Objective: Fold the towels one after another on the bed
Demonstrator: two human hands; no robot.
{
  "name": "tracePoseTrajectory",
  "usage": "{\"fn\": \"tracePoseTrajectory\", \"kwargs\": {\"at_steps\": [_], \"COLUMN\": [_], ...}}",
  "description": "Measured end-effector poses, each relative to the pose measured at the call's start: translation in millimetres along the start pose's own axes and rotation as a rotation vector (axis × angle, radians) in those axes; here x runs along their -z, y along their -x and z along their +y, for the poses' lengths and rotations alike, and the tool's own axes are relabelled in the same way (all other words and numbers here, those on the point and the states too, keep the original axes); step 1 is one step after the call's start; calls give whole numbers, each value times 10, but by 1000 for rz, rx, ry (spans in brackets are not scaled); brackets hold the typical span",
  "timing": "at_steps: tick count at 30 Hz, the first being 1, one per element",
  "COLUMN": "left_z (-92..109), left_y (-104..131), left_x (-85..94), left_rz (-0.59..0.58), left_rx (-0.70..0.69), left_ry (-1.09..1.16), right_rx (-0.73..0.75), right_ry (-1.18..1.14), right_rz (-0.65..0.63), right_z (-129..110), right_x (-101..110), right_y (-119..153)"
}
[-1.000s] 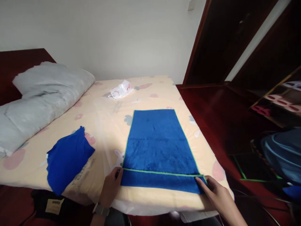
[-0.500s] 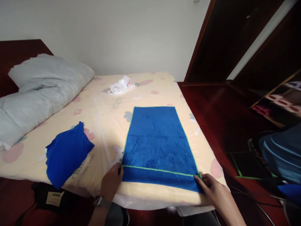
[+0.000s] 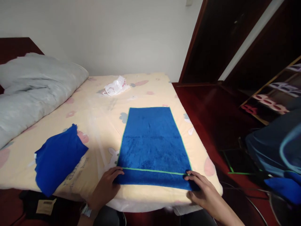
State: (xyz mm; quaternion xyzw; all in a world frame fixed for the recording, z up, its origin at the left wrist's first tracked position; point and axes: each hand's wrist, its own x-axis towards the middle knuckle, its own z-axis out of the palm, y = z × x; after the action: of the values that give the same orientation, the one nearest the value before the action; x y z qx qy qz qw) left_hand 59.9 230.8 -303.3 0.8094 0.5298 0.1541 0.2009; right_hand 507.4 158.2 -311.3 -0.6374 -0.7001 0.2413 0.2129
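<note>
A blue towel (image 3: 150, 138) with green edging lies spread on the bed, its near end folded back into a narrow strip (image 3: 152, 178). At the strip's left end is my left hand (image 3: 107, 183), fingers stretched over the towel and thumb apart near the lower edge. My right hand (image 3: 203, 188) touches the right end, fingers spread on the strip and thumb below it. Neither hand is closed around the cloth. Left of the towel lies a crumpled darker blue cloth (image 3: 60, 158) with a small white tag.
The bed has a cream patterned sheet (image 3: 98, 110). A grey quilt (image 3: 44, 84) is heaped at left, and a white plastic bag (image 3: 116, 86) lies toward the wall. To the right are dark red flooring (image 3: 199, 110), a slipper rack (image 3: 270, 100) and a dark blue bag-like item (image 3: 265, 147).
Both hands have shifted from pinching the folded strip's corners to resting on its ends with fingers spread. The towel keeps its fold. The view has turned slightly right.
</note>
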Motion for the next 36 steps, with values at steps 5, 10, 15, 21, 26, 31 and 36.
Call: {"fn": "tracePoseTrajectory", "kwargs": {"at_steps": [5,10,15,21,26,31,36], "left_z": [-132,-98,-20,35,49,82,89], "left_y": [2,-40,-55,-106,-206,-262,-233], "left_x": [32,120,173,95,37,45,59], "left_rz": [5,15,49,147,189,274,254], "left_rx": [76,128,232,331,374,364,389], "left_ry": [120,199,257,290,273,264,160], "right_rx": [-60,-140,-245,-452,-462,-440,-460], "right_ry": [-88,-123,-223,-369,-488,-353,-248], "right_rz": [48,118,191,267,262,265,329], "right_z": [112,132,104,102,105,102,111], "right_x": [-24,20,8,-99,-153,-93,-47], "right_y": [5,22,5,-116,-213,-217,-193]}}
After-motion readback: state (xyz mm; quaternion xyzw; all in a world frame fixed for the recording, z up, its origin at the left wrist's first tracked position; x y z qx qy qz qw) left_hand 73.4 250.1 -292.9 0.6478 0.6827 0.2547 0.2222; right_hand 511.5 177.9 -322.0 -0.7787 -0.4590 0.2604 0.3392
